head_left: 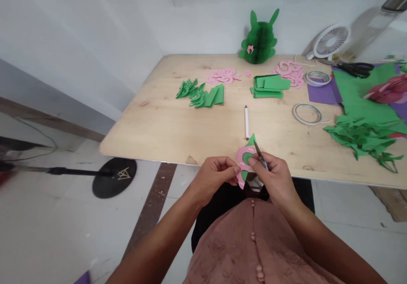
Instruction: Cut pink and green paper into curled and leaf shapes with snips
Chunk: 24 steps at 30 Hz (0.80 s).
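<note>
Close to the front table edge, my left hand (221,173) pinches the lower left edge of a curved pink paper cutout (241,154). Green paper (246,158) lies against the cutout, showing inside its curves and sticking out above as a point. My right hand (274,173) presses its thumb on the right side of these papers. The same hand carries a slim, dark, pointed tool (259,151), which looks like small closed scissors; its handle is mostly hidden by the fingers. A white pen (246,123) lies on the table just beyond the papers.
On the wooden table (152,127) are green paper pieces (203,95), pink cutouts (224,76), green strips (270,86), tape rolls (307,114), green scraps (359,133) and black scissors (354,68). A green honeycomb paper figure (260,42) and a white fan (331,41) stand behind.
</note>
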Each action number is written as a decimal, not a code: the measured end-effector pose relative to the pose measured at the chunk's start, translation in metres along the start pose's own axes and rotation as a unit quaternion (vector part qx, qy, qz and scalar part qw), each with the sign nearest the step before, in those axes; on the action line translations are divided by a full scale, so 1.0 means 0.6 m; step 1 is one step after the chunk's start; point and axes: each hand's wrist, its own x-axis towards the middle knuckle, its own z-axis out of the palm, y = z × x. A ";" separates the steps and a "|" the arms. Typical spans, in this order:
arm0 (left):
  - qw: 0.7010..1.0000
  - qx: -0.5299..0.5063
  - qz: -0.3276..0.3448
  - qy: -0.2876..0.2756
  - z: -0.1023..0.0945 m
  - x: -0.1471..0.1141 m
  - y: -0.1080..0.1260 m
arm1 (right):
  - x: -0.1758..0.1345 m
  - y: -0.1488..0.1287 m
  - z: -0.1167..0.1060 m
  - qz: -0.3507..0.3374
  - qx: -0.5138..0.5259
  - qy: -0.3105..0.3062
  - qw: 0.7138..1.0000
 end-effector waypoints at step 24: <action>0.999 0.004 -0.016 -0.033 0.001 0.002 0.003 | 0.020 -0.014 -0.012 0.074 0.183 -0.027 0.980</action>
